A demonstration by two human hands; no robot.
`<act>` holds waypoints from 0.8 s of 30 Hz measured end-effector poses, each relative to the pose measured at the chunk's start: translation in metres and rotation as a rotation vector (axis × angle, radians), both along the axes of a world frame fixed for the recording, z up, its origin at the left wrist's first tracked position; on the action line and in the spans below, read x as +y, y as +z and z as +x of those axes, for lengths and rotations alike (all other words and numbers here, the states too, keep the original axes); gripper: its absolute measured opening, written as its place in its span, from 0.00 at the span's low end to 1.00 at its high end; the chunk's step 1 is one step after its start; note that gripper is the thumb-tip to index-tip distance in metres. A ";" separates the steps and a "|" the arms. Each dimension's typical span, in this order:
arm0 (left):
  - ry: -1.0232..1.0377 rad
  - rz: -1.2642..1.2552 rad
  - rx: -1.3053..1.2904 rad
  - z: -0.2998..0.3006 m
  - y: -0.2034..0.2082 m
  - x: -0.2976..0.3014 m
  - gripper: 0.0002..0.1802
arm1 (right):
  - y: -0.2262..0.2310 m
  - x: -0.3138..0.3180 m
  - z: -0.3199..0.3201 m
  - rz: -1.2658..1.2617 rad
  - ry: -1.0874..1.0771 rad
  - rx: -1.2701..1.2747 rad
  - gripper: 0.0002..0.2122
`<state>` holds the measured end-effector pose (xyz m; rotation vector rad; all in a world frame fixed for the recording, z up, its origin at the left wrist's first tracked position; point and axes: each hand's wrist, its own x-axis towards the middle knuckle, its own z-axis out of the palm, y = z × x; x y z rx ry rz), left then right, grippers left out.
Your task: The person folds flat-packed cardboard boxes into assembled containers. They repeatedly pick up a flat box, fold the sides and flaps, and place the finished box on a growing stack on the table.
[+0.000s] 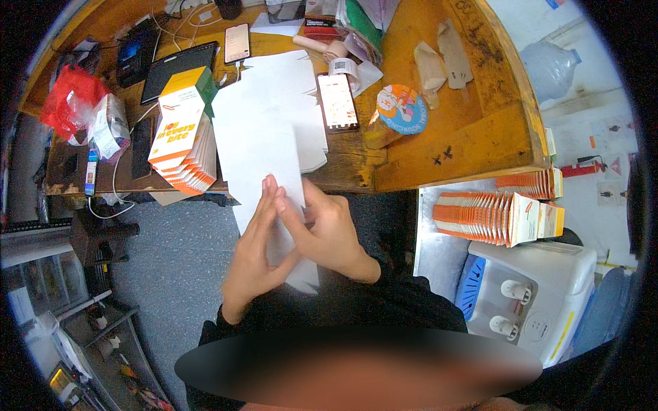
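Observation:
Over the table's front edge, I hold a white cardboard carton blank (264, 154) with cut flaps, its plain side up. My left hand (255, 252) lies along its near part, fingers extended together and pressed on the board. My right hand (334, 231) grips the right edge, the thumb on top near the left fingertips and the other fingers curled at the side, partly hidden. The near end of the board hangs below my hands. Under its far end, more white blanks (281, 79) lie on the wooden table (349, 161).
Left of the blanks stands a row of flattened orange-and-white cartons (181, 140). Phones (338, 103), a tape roll (343, 68) and a dark laptop (179, 72) are on the table. At right are a water dispenser (541, 301) and more stacked cartons (473, 216).

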<state>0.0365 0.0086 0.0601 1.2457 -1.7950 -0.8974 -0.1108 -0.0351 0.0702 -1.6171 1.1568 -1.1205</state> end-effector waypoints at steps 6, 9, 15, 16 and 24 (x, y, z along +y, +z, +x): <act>0.163 -0.213 -0.118 -0.025 -0.030 -0.013 0.36 | -0.010 -0.016 -0.013 0.112 -0.097 0.127 0.13; 0.236 -0.277 -0.161 -0.033 -0.041 -0.016 0.30 | -0.017 -0.021 -0.019 0.117 -0.105 0.113 0.13; 0.462 -0.377 -0.162 -0.036 -0.058 -0.016 0.15 | -0.056 -0.046 -0.030 0.268 -0.139 -0.195 0.12; 0.512 -0.304 -0.040 -0.036 -0.060 -0.016 0.13 | -0.069 -0.056 -0.034 0.235 -0.112 -0.299 0.12; 0.629 0.168 0.646 -0.019 -0.062 -0.016 0.10 | -0.139 -0.148 -0.025 0.039 -0.383 0.365 0.16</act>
